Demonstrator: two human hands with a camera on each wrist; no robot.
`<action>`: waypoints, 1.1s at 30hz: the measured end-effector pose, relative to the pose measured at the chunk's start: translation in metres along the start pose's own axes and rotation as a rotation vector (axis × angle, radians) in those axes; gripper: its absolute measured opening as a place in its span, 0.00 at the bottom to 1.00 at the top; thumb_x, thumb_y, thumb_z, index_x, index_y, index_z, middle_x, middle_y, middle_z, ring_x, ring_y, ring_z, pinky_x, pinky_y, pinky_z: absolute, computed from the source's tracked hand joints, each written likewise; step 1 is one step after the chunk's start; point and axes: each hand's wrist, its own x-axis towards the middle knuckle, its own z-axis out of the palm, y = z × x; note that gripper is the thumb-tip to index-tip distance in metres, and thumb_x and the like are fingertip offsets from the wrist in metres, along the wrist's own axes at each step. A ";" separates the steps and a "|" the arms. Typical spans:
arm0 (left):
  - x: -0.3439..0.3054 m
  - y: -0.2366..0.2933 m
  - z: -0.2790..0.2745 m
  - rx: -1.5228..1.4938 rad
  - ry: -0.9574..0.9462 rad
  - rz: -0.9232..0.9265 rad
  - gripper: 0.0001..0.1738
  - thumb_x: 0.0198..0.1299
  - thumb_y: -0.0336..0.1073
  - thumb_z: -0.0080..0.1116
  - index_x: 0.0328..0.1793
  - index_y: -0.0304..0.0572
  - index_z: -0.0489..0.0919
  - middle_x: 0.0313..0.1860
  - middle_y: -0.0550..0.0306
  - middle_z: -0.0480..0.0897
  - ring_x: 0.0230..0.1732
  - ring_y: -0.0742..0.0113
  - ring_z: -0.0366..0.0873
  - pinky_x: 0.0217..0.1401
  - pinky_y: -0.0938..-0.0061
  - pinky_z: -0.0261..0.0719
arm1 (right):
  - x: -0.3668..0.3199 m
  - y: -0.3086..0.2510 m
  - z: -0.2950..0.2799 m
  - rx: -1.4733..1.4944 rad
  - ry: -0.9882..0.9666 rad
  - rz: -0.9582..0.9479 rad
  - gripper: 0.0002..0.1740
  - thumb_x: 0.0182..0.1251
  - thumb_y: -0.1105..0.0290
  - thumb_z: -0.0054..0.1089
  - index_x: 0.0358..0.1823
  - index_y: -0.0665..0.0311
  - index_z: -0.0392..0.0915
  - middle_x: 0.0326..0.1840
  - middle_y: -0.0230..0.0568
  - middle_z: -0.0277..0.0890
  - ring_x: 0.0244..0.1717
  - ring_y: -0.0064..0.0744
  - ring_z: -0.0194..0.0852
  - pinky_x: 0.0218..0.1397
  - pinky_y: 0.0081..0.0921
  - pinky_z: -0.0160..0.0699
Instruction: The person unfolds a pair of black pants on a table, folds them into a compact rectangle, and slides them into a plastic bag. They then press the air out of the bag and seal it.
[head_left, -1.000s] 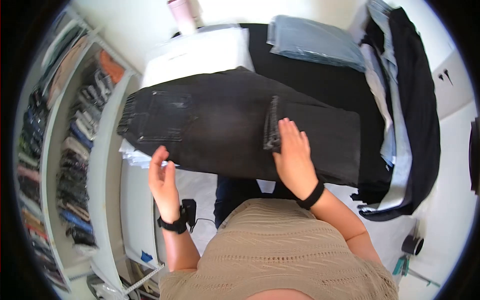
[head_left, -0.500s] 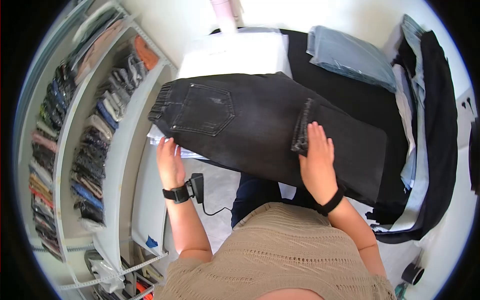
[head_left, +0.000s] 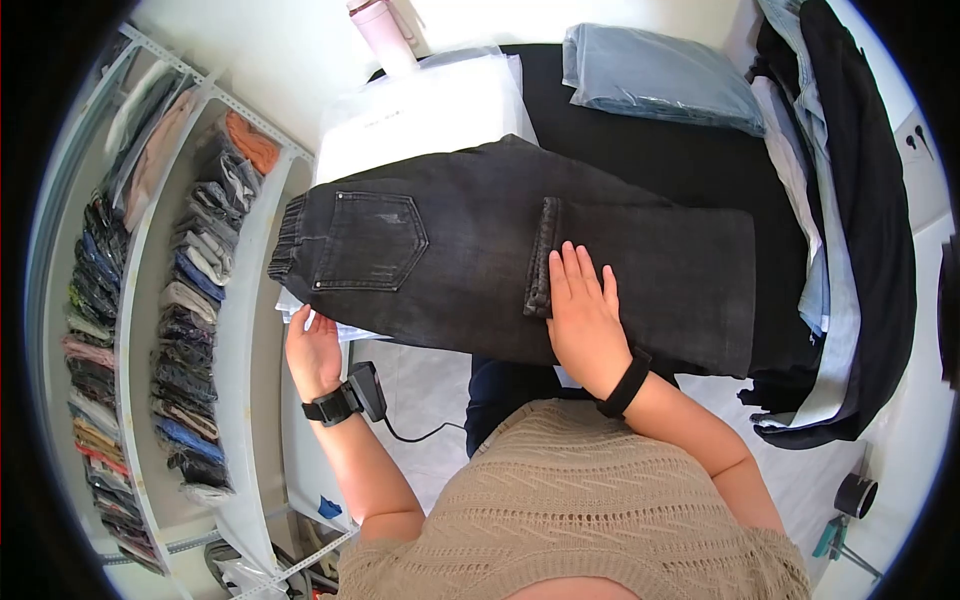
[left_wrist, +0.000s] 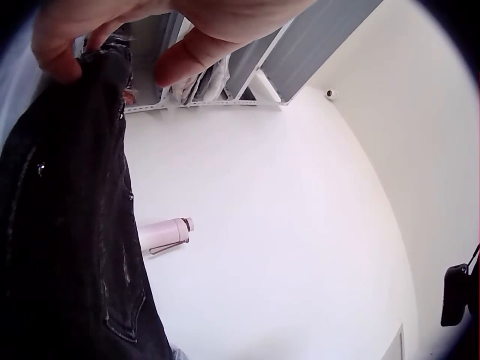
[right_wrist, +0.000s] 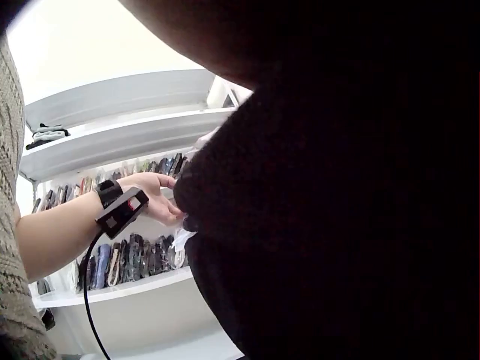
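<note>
Left: shelves (head_left: 160, 300); jeans (head_left: 450, 260) on table (head_left: 660, 165); bottle (head_left: 385, 35) behind.

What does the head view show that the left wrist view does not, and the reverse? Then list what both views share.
Only the head view: the right hand lying flat on the black jeans beside the folded hem, the bagged light-blue denim and the pile of dark garments. Only the left wrist view: the thumb and fingertips close up, pinching the jeans' edge. Both: the left hand, the black jeans and the pink bottle.
</note>
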 end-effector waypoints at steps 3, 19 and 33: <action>0.002 0.001 -0.002 -0.024 -0.034 -0.016 0.17 0.61 0.31 0.55 0.55 0.33 0.71 0.54 0.51 0.73 0.55 0.62 0.70 0.61 0.68 0.67 | -0.001 0.002 -0.001 -0.003 0.014 0.002 0.33 0.63 0.72 0.50 0.70 0.74 0.57 0.74 0.59 0.53 0.77 0.49 0.45 0.76 0.52 0.41; -0.127 -0.089 0.138 1.209 -1.082 0.610 0.26 0.57 0.31 0.57 0.65 0.44 0.73 0.73 0.47 0.64 0.73 0.48 0.59 0.73 0.59 0.56 | -0.018 0.162 -0.175 0.579 0.003 0.215 0.20 0.64 0.69 0.60 0.58 0.65 0.74 0.53 0.38 0.78 0.56 0.30 0.73 0.62 0.27 0.69; -0.132 -0.118 0.136 1.410 -0.932 0.761 0.21 0.60 0.37 0.59 0.60 0.45 0.76 0.68 0.51 0.70 0.70 0.51 0.63 0.71 0.58 0.54 | 0.024 0.244 -0.135 0.988 -0.375 0.154 0.10 0.66 0.66 0.61 0.40 0.64 0.74 0.39 0.25 0.74 0.44 0.15 0.69 0.53 0.18 0.67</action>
